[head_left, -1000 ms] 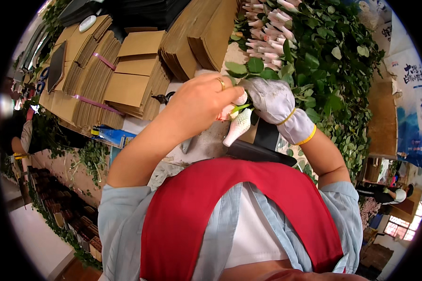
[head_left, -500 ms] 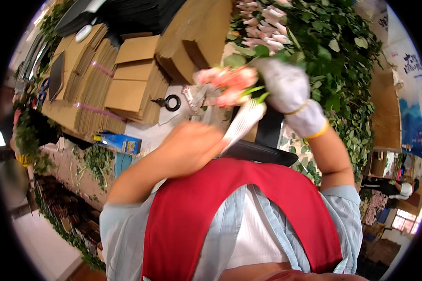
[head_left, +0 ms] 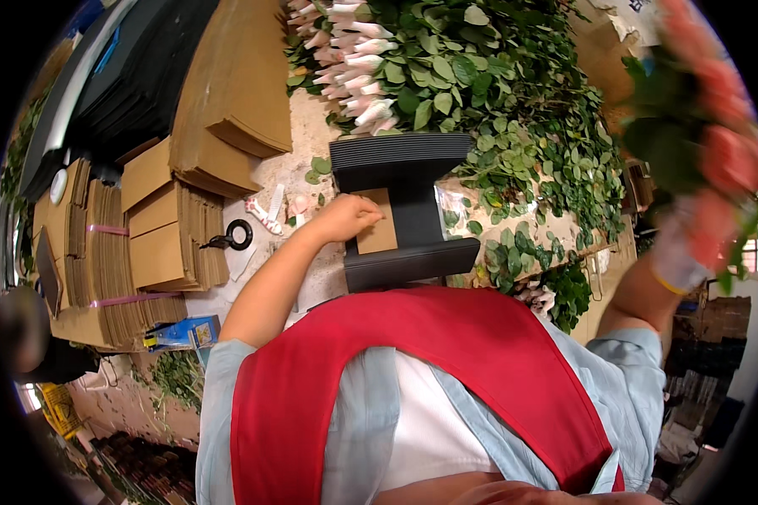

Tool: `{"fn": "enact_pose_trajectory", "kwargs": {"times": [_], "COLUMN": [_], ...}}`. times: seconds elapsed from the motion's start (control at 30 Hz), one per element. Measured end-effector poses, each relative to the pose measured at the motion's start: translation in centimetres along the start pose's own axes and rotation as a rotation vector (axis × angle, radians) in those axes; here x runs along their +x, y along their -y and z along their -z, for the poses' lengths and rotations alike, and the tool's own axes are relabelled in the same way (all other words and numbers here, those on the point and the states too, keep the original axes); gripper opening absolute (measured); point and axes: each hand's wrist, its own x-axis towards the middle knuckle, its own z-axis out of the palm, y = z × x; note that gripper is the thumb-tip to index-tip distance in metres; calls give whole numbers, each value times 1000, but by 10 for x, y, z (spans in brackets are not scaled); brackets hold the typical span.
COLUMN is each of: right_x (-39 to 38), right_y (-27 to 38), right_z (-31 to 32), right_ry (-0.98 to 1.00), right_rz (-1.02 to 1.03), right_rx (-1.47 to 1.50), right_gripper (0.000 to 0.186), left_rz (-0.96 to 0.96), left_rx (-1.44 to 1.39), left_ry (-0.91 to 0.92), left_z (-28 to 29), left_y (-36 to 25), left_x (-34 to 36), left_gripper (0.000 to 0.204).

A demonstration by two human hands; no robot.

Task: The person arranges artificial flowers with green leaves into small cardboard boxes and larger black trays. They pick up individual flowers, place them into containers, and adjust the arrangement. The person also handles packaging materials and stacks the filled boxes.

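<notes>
A black stand point(head_left: 413, 219) with a raised ribbed back sits mid-bench, with a brown card point(head_left: 373, 241) lying in it. My left hand point(head_left: 354, 215) is over that card, fingers curled together; whether they grip anything is unclear. At the far right my right hand point(head_left: 686, 244), in a white glove with a yellow cuff, is raised around a bunch of coral-pink roses point(head_left: 724, 151) with dark green leaves, blurred and partly cut off by the rim.
Brown cardboard stacks point(head_left: 160, 244) and black sheets point(head_left: 126, 84) fill the left, near a black tape roll point(head_left: 237, 233) and blue tool point(head_left: 189, 332). Netted pink rosebuds point(head_left: 354, 67) and leafy stems point(head_left: 514, 101) cover the back. A blurred person point(head_left: 38, 345) is at the left edge.
My right hand has swung far right with the roses. My left hand has left the netted bud and moved onto the card in the black stand. The view has shifted.
</notes>
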Motion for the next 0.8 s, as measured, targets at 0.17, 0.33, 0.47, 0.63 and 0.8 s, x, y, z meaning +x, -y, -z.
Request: {"fn": "enact_pose_trajectory", "kwargs": {"times": [0.17,0.33,0.47,0.63,0.8], "right_x": [-28,-47,-69,-89,-79], "right_y": [73,59,63,141,145], "right_z": [-125,-190,-154,-102,-149], "right_ry": [97,378,-29,864,959], "right_rz": [-69,-449,-611,28,42], "right_rx": [27,510,955,403,1157], "right_gripper": [32,39,38,58,37], "left_rz": [-75,-93,-9,-23,-10], "left_rx": [382,250,179,150,127], "left_ry": [100,15,38,52,100], "left_z": [-43,-53,-53,-53,-49], "left_y": [54,60,48,57,58], "left_x": [7,-15,-22,-26,-29], "left_gripper": [16,16,19,38,56]}}
